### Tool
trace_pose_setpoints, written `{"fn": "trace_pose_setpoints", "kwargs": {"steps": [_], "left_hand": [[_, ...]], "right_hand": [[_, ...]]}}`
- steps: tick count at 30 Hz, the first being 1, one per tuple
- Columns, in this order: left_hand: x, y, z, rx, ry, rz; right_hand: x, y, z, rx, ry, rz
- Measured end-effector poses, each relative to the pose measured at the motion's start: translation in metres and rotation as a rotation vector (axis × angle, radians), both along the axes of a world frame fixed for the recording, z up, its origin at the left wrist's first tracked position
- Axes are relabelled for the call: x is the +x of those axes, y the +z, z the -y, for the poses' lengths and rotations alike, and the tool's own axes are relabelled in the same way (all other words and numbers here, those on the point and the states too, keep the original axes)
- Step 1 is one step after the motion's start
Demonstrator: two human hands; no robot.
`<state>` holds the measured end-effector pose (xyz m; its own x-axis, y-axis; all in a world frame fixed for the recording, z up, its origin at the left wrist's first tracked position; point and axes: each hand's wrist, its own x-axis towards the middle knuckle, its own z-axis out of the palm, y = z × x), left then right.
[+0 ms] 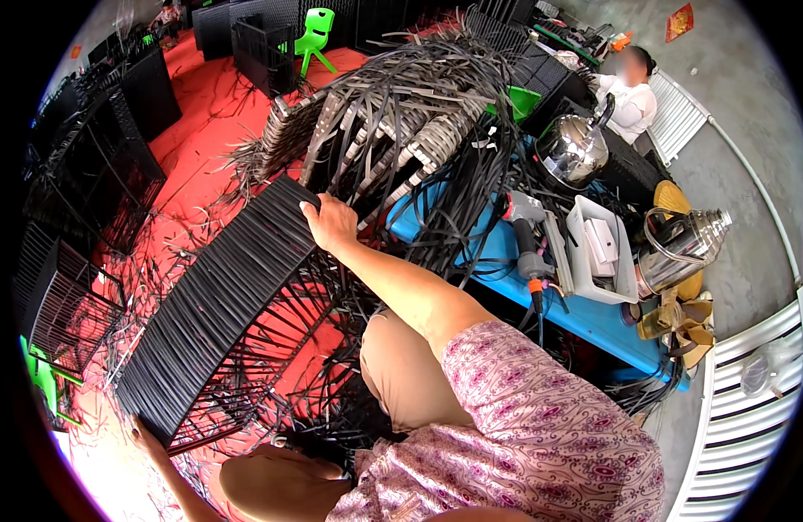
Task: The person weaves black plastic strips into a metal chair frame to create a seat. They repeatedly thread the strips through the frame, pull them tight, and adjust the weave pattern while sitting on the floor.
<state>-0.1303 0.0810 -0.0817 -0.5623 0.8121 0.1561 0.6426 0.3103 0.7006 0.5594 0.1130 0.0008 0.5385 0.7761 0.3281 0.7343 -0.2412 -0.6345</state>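
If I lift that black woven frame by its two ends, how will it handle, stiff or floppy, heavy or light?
Probably fairly stiff: the woven frame keeps its curved shape between the right hand and left hand. Likely light for its size, since under the woven top it is open wire. The loose strip ends hanging beneath look floppy and may snag.

- Left grip: only the fingertips show on the lower corner of the black woven panel; palm hidden behind it.
- Right grip: fingertips curl over the panel's upper edge, out of sight.
- Beyond the right grip, the blue desk is largely buried under loose black strips; its far end cannot be made out.
- Seated person far beyond: face blurred, lower body hidden.
- Black frames left of the grips fade into the dark rim.
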Motion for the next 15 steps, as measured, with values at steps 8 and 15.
{"fn": "trace_pose_setpoints", "kwargs": {"steps": [8,15], "left_hand": [[-0.036,-0.028,-0.004,-0.057,-0.035,-0.010],[-0.002,0.001,0.030,-0.139,0.048,-0.067]], "right_hand": [[0.003,-0.004,0.007,0.018,-0.006,0.004],[0.004,-0.004,0.021,0.070,-0.019,0.025]]}}
